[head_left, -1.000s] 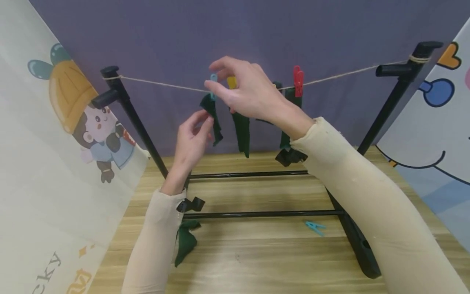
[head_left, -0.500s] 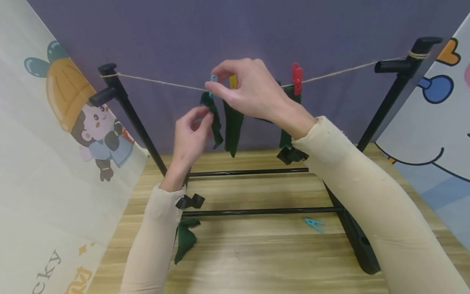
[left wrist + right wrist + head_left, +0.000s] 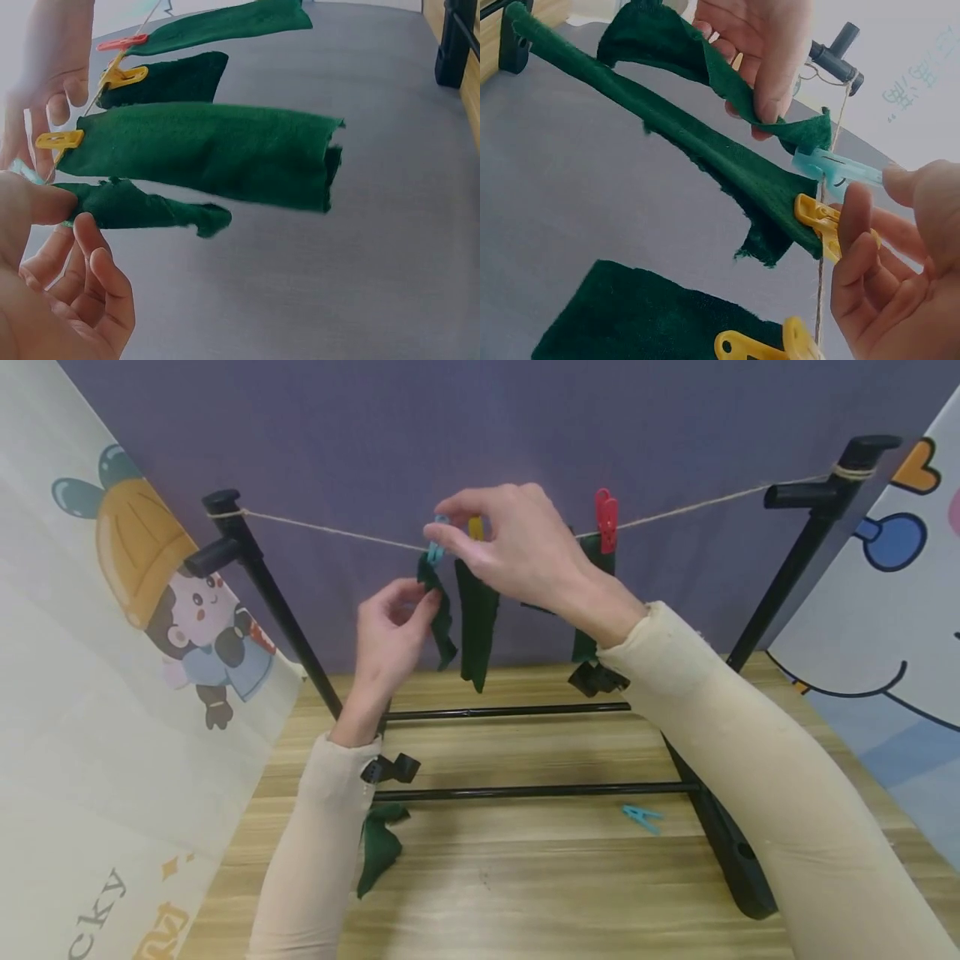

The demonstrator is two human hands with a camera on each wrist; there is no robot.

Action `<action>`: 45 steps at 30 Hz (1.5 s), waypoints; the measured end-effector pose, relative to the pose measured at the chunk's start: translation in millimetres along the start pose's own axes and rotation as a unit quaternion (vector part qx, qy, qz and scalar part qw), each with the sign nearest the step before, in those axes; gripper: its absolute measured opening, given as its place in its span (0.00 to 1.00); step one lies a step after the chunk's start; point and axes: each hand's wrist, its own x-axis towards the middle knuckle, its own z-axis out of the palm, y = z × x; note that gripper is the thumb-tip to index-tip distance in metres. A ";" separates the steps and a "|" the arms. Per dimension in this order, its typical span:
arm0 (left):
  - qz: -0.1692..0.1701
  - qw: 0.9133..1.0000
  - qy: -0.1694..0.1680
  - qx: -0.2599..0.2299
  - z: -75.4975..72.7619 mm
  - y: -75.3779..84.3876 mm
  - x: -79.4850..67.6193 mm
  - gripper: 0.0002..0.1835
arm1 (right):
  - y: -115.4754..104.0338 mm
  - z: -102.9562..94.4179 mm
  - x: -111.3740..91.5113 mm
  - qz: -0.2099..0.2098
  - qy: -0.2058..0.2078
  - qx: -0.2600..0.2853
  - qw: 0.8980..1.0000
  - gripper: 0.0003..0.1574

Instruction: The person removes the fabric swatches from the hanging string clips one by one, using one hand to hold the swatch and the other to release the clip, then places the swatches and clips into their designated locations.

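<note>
My left hand [image 3: 390, 631] pinches a narrow dark green cloth [image 3: 142, 206] between thumb and fingers, close to its upper end. The rest of that cloth hangs down curled. Above it, my right hand [image 3: 528, 543] pinches the handles of a light blue clothespin [image 3: 844, 166] with thumb and forefinger. In the right wrist view the pin's mouth meets the cloth's top corner right at the string [image 3: 330, 530]. Just to the right, a yellow clothespin [image 3: 60, 140] holds a longer green cloth [image 3: 477, 627] on the same string, partly behind my right hand in the head view.
Further right hang two more green cloths, one under a yellow clothespin [image 3: 761, 349], one under a red clothespin [image 3: 607, 522]. A black frame [image 3: 525, 792] carries the string. On the wooden table [image 3: 540, 893] lie another blue clothespin [image 3: 642, 818] and a green cloth [image 3: 381, 852].
My right fingers have closed in on the blue clothespin, which now tilts a little. The pinched cloth's top corner has shifted slightly right, and the neighbouring cloth has swung.
</note>
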 end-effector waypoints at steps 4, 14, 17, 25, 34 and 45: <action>0.007 1.000 0.007 -0.004 -0.8 -2.8 -0.5 0.12 | -1.7 -0.4 -2.7 -0.002 0.011 -0.002 1.000 0.24; -0.004 0.999 0.021 -0.032 -1.0 -9.5 0.3 0.13 | 12.7 6.2 -2.0 -0.015 0.036 0.004 0.999 0.26; -0.004 0.999 0.026 -0.039 -0.9 -9.4 1.1 0.13 | 13.7 6.9 -1.8 -0.019 0.046 0.003 0.999 0.24; 0.002 0.998 0.041 -0.043 -1.1 -11.2 2.8 0.12 | 14.0 7.3 -0.2 -0.024 0.060 0.007 0.998 0.21; 0.009 0.998 0.037 -0.043 -0.9 -13.9 2.1 0.12 | 14.5 6.6 -1.9 -0.037 0.071 0.009 0.997 0.21; 0.005 0.998 0.037 -0.044 -2.3 -16.1 0.7 0.13 | 10.9 8.7 -1.6 -0.056 0.097 0.017 0.994 0.17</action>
